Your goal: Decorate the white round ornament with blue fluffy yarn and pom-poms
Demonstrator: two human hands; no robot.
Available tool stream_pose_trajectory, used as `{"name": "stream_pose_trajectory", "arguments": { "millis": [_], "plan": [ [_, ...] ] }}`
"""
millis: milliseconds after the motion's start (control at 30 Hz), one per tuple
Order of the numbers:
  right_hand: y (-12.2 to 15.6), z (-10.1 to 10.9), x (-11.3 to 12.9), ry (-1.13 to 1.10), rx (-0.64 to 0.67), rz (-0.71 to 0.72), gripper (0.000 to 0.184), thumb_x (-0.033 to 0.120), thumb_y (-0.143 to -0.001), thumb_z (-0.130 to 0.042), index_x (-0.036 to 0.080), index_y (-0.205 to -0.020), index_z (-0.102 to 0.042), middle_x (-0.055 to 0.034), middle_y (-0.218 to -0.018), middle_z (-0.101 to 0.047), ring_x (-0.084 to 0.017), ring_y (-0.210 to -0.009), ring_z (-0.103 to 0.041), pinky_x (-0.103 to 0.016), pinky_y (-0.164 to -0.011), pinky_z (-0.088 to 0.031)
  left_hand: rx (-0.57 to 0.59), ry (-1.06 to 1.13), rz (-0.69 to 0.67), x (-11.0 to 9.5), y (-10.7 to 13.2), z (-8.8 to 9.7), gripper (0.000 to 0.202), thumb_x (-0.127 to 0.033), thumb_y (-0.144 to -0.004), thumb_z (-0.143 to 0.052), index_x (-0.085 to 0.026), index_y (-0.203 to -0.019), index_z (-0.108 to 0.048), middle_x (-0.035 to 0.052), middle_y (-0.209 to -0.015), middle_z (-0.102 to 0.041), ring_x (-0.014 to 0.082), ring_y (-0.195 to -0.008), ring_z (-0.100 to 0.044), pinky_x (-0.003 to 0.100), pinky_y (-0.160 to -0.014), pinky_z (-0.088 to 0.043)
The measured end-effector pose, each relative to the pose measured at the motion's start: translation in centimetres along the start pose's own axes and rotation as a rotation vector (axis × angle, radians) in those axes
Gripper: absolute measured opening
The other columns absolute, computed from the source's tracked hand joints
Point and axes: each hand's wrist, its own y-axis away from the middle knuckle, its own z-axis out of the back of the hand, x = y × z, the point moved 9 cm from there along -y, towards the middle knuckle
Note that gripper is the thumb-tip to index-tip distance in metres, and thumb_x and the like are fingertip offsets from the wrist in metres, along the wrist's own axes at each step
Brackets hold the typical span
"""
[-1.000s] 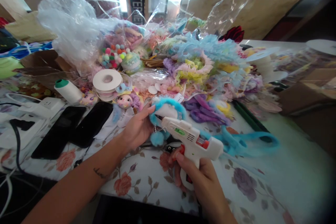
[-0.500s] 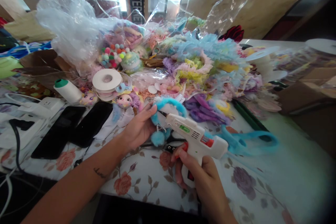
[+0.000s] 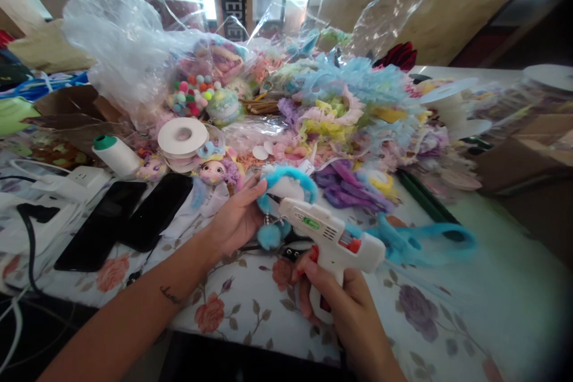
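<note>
Pinched by its left side, a fluffy blue headband-like hoop [image 3: 293, 173] is in my left hand [image 3: 239, 212]. A blue pompom [image 3: 269, 237] hangs below it on a beaded strand. My right hand [image 3: 333, 292] is wrapped round the handle of a white hot glue gun [image 3: 313, 219], with a finger at its red trigger. The gun's dark nozzle points up and left, close to the inner left side of the hoop. Whether the tip touches it I cannot tell. A blue fuzzy strip [image 3: 430, 245] lies to the right, behind the gun.
Two black phones [image 3: 154, 212] and a power strip [image 3: 40, 221] with cables lie at left. A ribbon spool [image 3: 182, 137], a thread cone [image 3: 115, 155] and doll faces stand behind. Ruffled trims [image 3: 353, 89] and plastic bags heap at the back. A cardboard box [image 3: 528, 161] is at right.
The glue gun has shifted slightly left and down, its nozzle now a little lower beside the hoop. My left hand and the hoop have barely moved.
</note>
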Motion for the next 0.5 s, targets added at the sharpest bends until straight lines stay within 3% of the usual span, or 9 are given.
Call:
{"name": "stream_pose_trajectory", "arguments": {
  "millis": [500],
  "plan": [
    [-0.06,0.35,0.51,-0.040,-0.063,0.016,0.031,0.044,-0.082,-0.066,0.017,-0.068,-0.061,0.0002,-0.048,-0.056,-0.010,-0.041,-0.044,-0.020,-0.039,-0.035,0.018,-0.044,-0.018,0.01,-0.10,0.05,0.013,-0.021,-0.091,-0.061,-0.020,-0.103,-0.065,0.0022,-0.098,-0.070,0.0158,-0.086,-0.067,0.026,-0.073,-0.055]
  ]
}}
